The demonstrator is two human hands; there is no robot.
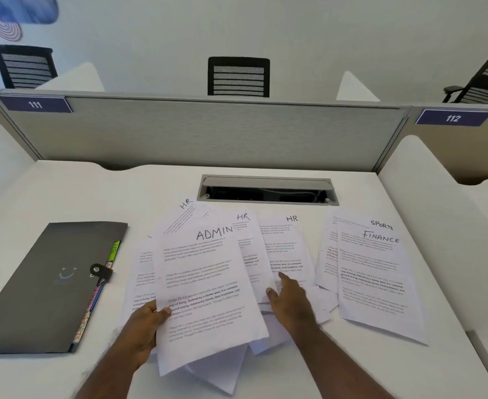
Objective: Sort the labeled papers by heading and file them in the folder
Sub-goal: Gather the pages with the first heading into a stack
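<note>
- Sorting stage: papers lie fanned mid-surface point(265, 375); folder point(44, 283) lies closed at left.
- Left hand point(143, 329) pinches the ADMIN sheet point(205, 289) by its edge.
- Right hand point(290, 302), fingers straight, rests flat on an HR sheet point(286, 249).
- Next, judged: draw the HR sheets together, apart from the FINANCE sheet point(378, 283).

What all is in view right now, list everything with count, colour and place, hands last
papers: many, exact count unclear, white, fanned across desk middle; headings HR, ADMIN, SPORTS, FINANCE
folder: one, dark grey, desk left, closed, coloured tabs at its edge
desk: one, white
cable tray: one, grey, desk rear, lid open
partition: one, grey, behind desk
number signs: two, blue, 111 and 112
chairs: three, black, beyond partition
left hand: grips ADMIN sheet
right hand: fingers straight on HR sheets
</note>
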